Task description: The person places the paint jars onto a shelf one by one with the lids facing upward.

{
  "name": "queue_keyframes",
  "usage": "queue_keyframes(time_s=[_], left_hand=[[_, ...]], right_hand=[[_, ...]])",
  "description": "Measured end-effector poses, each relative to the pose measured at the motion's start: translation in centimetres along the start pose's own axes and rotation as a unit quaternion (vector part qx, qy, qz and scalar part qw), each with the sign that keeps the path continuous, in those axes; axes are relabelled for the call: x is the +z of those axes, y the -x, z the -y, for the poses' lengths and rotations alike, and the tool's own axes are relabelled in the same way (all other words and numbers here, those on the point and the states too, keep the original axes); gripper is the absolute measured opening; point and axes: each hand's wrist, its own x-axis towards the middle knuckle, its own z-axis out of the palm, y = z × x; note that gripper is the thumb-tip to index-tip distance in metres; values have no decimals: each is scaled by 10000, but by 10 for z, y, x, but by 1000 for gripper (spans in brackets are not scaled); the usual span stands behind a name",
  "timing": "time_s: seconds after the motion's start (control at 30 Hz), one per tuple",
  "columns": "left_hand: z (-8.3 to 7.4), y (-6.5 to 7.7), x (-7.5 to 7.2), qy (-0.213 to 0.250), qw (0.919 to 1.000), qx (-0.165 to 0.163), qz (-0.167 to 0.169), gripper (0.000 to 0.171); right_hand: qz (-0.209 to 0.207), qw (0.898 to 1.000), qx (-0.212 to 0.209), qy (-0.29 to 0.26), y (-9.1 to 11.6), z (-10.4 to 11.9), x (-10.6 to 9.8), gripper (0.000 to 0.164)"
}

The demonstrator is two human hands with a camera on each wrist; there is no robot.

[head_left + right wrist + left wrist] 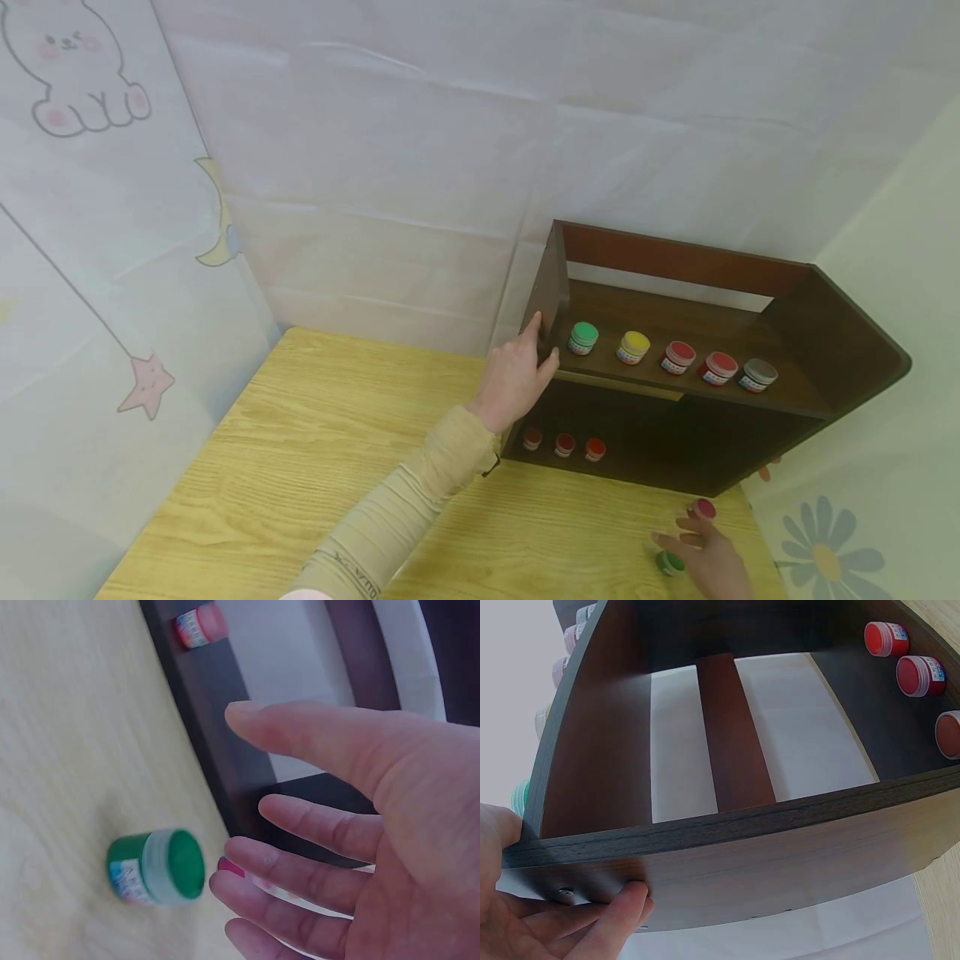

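My left hand [513, 379] grips the left side panel of a dark brown two-tier shelf [697, 242]; in the left wrist view its fingers [622, 915] lie along the outer face and the thumb is at the front edge. Down at the right, my right hand [712, 562] holds nothing, its fingers spread beside a green paint jar [154, 866] on the table. A magenta paint jar [702, 508] stands between that hand and the shelf's front right corner. Several paint jars line the upper board, from a light green jar [582, 337] to a grey jar [757, 375].
Three reddish jars, one a bright red jar [595, 450], stand on the lower board toward its left end. The shelf is on a wood-grain table [322, 408], close to the white cloth backdrop [390, 167] behind and a printed wall covering [900, 467] at right.
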Motion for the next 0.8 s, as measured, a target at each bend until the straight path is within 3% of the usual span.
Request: queue_keyframes(time_s=[0.2, 0.57, 0.8], left_hand=[[-1, 0, -1, 39, 10000, 13, -23, 62], [-1, 0, 0, 77, 9999, -116, 40, 63], [-1, -1, 1, 67, 9999, -139, 38, 63]], right_hand=[[-51, 9996, 210, 170, -2, -13, 7, 92], [356, 9970, 643, -254, -7, -32, 14, 99], [137, 9978, 587, -268, -11, -42, 26, 101]])
